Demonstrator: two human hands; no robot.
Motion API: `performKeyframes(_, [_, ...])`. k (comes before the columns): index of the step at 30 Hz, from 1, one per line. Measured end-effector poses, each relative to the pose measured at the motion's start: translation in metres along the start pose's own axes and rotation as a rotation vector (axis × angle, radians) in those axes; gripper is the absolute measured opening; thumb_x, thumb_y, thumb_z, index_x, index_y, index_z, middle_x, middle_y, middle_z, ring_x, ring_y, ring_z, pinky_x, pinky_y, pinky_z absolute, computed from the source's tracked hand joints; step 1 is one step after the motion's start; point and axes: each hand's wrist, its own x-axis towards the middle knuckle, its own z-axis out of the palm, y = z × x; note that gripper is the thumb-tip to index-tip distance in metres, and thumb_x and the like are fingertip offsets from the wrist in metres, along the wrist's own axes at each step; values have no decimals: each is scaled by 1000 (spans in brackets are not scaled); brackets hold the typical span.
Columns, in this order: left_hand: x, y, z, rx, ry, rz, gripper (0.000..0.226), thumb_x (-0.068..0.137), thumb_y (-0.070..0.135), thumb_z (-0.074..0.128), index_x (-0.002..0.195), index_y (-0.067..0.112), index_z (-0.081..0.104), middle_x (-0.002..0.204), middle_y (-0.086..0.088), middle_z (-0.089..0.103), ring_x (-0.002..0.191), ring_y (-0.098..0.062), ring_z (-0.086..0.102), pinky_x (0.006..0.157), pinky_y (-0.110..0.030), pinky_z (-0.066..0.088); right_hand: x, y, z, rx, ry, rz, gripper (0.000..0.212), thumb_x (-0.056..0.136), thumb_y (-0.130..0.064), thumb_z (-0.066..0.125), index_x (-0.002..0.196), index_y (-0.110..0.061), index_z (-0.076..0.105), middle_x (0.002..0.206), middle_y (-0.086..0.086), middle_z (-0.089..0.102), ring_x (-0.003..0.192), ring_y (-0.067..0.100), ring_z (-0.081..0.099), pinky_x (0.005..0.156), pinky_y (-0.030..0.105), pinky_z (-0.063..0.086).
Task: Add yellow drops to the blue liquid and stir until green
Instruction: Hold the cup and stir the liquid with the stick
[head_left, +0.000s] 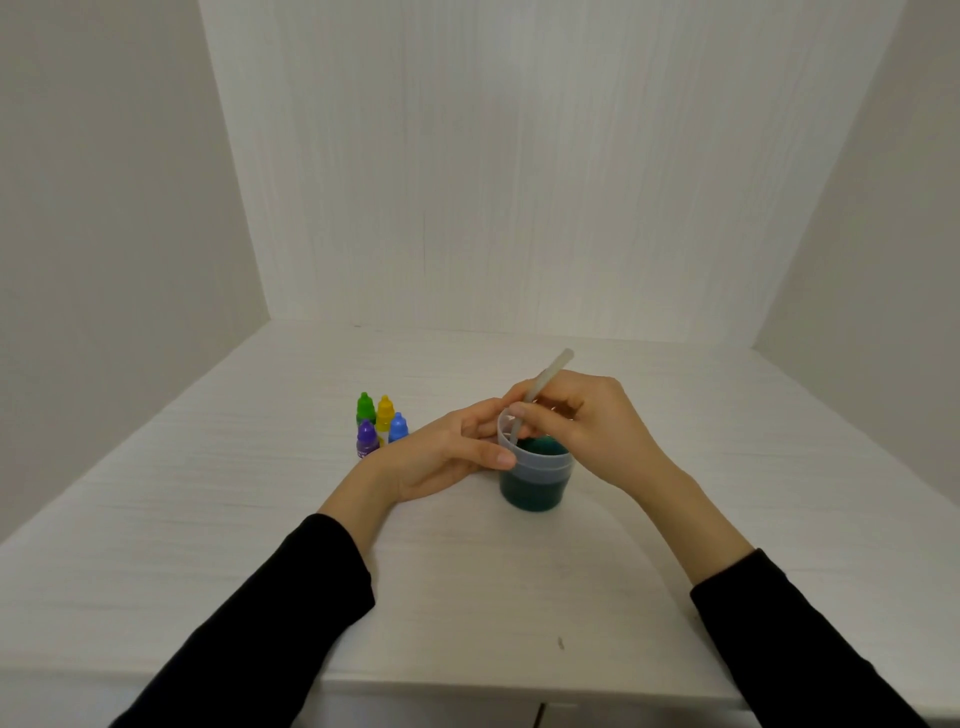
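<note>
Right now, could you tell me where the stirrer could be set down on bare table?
Bare table lies right of the cup, and in front between the sleeves. It is crowded left of the cup: the left hand and four dropper bottles.

White table (218, 519): cup (534, 480), 4 dropper btls (381, 423)

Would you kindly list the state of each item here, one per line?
Plastic cup: upright, steadied by left hand.
Liquid: dark green.
Stirring stick: tilted in cup, held by right hand.
Four dropper bottles: upright, capped, clustered left of cup.
</note>
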Motion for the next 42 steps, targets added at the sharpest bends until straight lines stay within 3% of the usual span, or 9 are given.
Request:
performKeyframes(2, [0, 0, 0, -2, 4, -10, 67, 79, 1, 61, 139, 25, 44, 132, 9, 62, 128, -12, 54, 98, -29, 47, 1, 0, -1, -73, 7, -22, 13, 89, -22, 61, 95, -17, 72, 90, -2, 70, 80, 10, 65, 73, 23, 52])
performKeyframes(5, [1, 0, 0, -4, 27, -21, 67, 75, 4, 68, 137, 19, 47, 132, 0, 62, 125, -18, 56, 97, -30, 47, 1, -1, -5, -155, 14, -59, 15, 92, -21, 57, 97, -20, 71, 92, -4, 66, 79, 13, 62, 72, 29, 52])
performKeyframes(10, [1, 1, 0, -9, 21, -22, 65, 72, 7, 71, 132, 18, 50, 132, -2, 62, 125, -17, 56, 95, -27, 48, 0, 0, -10, -225, 23, -56, 14, 90, -21, 58, 92, -23, 71, 73, -12, 57, 66, 13, 55, 65, 35, 50])
performKeyframes(16, [0, -1, -1, 17, 15, -15, 64, 77, 2, 64, 138, 16, 46, 135, -2, 60, 126, -17, 55, 95, -28, 48, -3, -3, -9, -30, -5, -36, 10, 86, -18, 64, 85, -16, 74, 69, -4, 64, 64, 15, 59, 63, 34, 51])
performKeyframes(20, [0, -1, -1, 33, 17, -3, 66, 79, 0, 60, 142, 12, 43, 141, -8, 54, 132, -24, 49, 105, -36, 44, -4, -4, -7, 55, -44, -15, 8, 85, -18, 66, 85, -16, 73, 76, 2, 70, 63, 12, 63, 65, 28, 54])
performKeyframes(30, [2, -2, -2, 14, -9, 12, 75, 81, -3, 59, 148, 21, 36, 145, -8, 50, 136, -23, 46, 114, -44, 35, -2, -1, -1, 142, -42, 10, 13, 84, -20, 68, 96, -19, 73, 83, -4, 74, 79, 8, 70, 77, 25, 56])
performKeyframes(34, [2, -2, -2, 4, -14, 7, 72, 80, -1, 60, 146, 22, 39, 138, 2, 57, 133, -16, 49, 107, -35, 43, 1, 1, 0, 61, -3, 20, 13, 86, -22, 66, 97, -21, 73, 89, -5, 73, 83, 7, 69, 79, 24, 56])
performKeyframes(38, [3, -1, -2, 1, 15, -14, 66, 78, 2, 64, 139, 17, 45, 138, -5, 58, 130, -21, 52, 102, -32, 45, 2, 5, -5, -99, 42, -32, 14, 89, -23, 61, 97, -24, 72, 92, -8, 70, 77, 2, 61, 69, 9, 45])
performKeyframes(42, [2, 0, -1, -3, 19, -29, 67, 70, 12, 73, 133, 20, 51, 129, 0, 63, 122, -17, 57, 95, -29, 47, 2, 9, -15, -223, 60, -41, 13, 90, -25, 60, 95, -25, 72, 81, -13, 62, 70, 3, 54, 63, 16, 41])
